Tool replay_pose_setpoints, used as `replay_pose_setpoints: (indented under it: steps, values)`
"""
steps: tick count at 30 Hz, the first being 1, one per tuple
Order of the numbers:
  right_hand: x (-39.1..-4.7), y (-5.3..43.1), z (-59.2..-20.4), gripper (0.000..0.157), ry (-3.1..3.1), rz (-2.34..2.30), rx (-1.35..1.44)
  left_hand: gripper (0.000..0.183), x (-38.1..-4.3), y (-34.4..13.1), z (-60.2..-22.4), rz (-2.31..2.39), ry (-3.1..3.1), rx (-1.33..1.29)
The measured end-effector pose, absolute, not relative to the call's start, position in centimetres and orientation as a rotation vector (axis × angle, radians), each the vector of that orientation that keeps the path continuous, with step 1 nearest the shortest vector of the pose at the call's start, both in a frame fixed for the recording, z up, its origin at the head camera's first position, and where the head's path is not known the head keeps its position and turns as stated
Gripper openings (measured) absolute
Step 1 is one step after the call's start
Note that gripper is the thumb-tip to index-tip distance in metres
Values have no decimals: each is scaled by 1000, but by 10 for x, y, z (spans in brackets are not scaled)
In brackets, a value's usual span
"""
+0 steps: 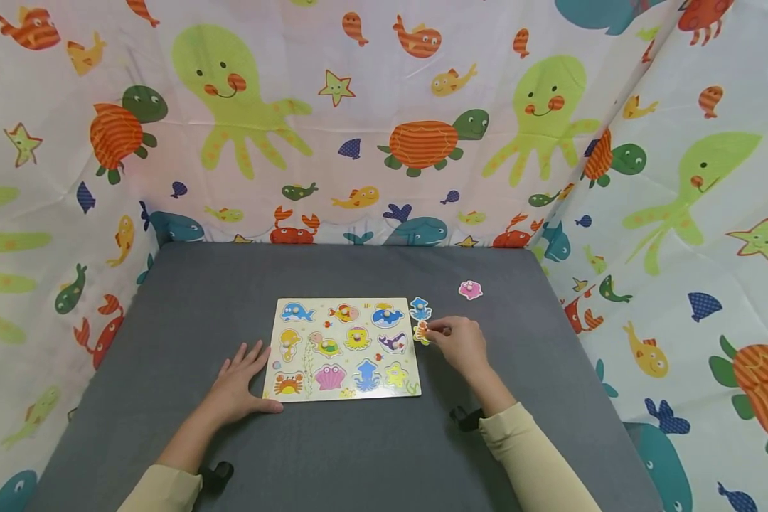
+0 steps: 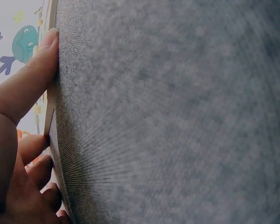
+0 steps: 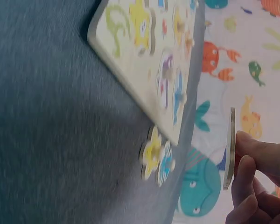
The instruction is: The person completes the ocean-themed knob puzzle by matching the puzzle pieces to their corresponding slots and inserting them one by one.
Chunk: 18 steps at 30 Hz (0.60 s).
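A wooden sea-animal puzzle board (image 1: 342, 306) lies flat in the head view, several of its pictures carrying small knobs. At its left side my left hand (image 1: 240, 384) is spread, the thumb (image 2: 42, 60) along the front edge and the fingers by the left edge. Beyond the right edge my right hand (image 1: 462, 347) pinches an orange puzzle piece (image 1: 422, 328), seen edge-on as a thin wooden piece (image 3: 230, 149) in the right wrist view. On the table below it are a yellow star piece (image 3: 152, 151) and a blue squid piece (image 1: 420, 308), close together.
A pink shell piece (image 1: 470, 289) lies farther back to the right on the grey cloth-covered table (image 1: 358, 455). Behind and at the sides hangs a white curtain (image 1: 371, 92) printed with sea animals. A dark strap (image 1: 466, 419) shows at the right wrist.
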State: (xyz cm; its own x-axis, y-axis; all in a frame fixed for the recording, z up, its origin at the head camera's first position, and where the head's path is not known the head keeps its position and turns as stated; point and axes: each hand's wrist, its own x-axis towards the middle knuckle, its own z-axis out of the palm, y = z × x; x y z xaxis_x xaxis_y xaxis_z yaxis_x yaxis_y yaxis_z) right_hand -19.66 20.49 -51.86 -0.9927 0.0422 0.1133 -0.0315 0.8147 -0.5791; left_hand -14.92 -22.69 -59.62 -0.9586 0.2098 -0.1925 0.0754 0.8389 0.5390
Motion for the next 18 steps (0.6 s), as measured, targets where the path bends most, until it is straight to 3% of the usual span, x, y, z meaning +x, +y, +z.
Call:
replay_pose_setpoints:
  steps: [18]
  values:
    - [-182, 135, -508, 8, -2869, 1067, 348, 130, -149, -228, -598, 807, 2806, 248]
